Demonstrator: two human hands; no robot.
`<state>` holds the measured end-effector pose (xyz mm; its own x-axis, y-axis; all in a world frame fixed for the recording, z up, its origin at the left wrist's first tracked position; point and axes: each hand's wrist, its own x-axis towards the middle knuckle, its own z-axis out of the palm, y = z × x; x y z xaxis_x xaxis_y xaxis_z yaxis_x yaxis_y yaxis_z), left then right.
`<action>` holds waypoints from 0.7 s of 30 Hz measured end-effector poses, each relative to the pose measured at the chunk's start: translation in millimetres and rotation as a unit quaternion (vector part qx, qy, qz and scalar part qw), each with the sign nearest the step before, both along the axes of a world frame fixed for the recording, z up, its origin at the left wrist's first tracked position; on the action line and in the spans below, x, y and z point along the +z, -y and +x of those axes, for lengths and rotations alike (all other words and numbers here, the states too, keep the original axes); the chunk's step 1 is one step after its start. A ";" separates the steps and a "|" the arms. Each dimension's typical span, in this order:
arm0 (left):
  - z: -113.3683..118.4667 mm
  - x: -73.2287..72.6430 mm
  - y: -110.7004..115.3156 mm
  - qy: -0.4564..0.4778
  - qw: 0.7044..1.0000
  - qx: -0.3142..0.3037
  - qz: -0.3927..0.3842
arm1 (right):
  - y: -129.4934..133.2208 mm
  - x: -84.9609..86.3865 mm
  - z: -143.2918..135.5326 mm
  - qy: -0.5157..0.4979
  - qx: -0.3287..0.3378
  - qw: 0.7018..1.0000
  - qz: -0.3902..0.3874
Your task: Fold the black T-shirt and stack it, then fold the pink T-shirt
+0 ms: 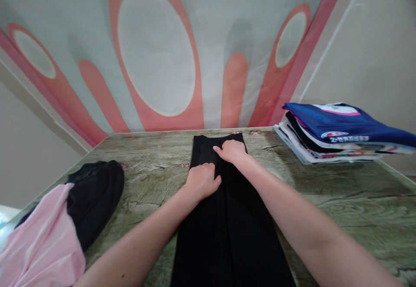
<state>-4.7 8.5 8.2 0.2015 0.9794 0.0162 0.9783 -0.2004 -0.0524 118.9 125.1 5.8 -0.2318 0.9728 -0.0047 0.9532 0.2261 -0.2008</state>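
A pair of black trousers (224, 235) lies lengthwise on the table, with the waistband at the far end and the legs running toward me. My left hand (202, 179) is closed on the cloth at the left side, a little below the waistband. Farther up and to the right, my right hand (231, 150) has its fingers curled into the fabric near the waistband, thumb pointing left. The fingertips of both hands are hidden against the dark cloth.
On the right side of the wood-patterned table (156, 191) stands a stack of folded clothes (341, 133), a blue printed garment on top. At the left edge lie a black garment (97, 191) and a pink garment (45, 243) in a loose heap. A patterned wall covering (211, 27) rises behind.
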 end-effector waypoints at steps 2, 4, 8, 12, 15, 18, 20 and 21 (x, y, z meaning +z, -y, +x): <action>0.4 1.0 0.8 0.000 1.000 0.001 -0.003 | 1.0 0.6 -2.4 -0.007 0.001 1.000 -0.008; 0.7 1.4 1.3 0.003 1.000 0.004 -0.006 | 1.8 0.5 -4.3 -0.027 -0.003 1.000 -0.014; 1.2 1.7 2.4 0.013 1.000 0.000 0.003 | 3.1 -1.9 -6.7 -0.072 -0.039 0.997 -0.001; 2.1 3.0 3.8 0.015 1.000 -0.008 0.004 | 0.9 -6.5 -10.3 -0.138 -0.053 0.989 0.000; 2.2 4.2 4.1 0.015 1.000 -0.007 -0.003 | -6.2 -8.8 -15.2 -0.191 -0.053 0.980 -0.026; 1.5 5.3 3.6 0.011 1.000 -0.007 -0.007 | -15.8 -7.9 -22.0 -0.200 -0.053 0.978 -0.034; 0.9 6.1 3.2 0.009 1.000 -0.010 -0.008 | -21.7 -5.8 -26.9 -0.202 -0.056 0.976 -0.052; 0.6 6.4 3.1 0.009 1.000 -0.011 -0.009 | -24.3 -4.7 -29.1 -0.203 -0.059 0.975 -0.062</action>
<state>-4.0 5.4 14.6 0.2227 0.9749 0.0025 0.9745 -0.2225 -0.0306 89.8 149.5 1.1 -0.1257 0.9906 -0.0543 0.8069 0.0702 -0.5865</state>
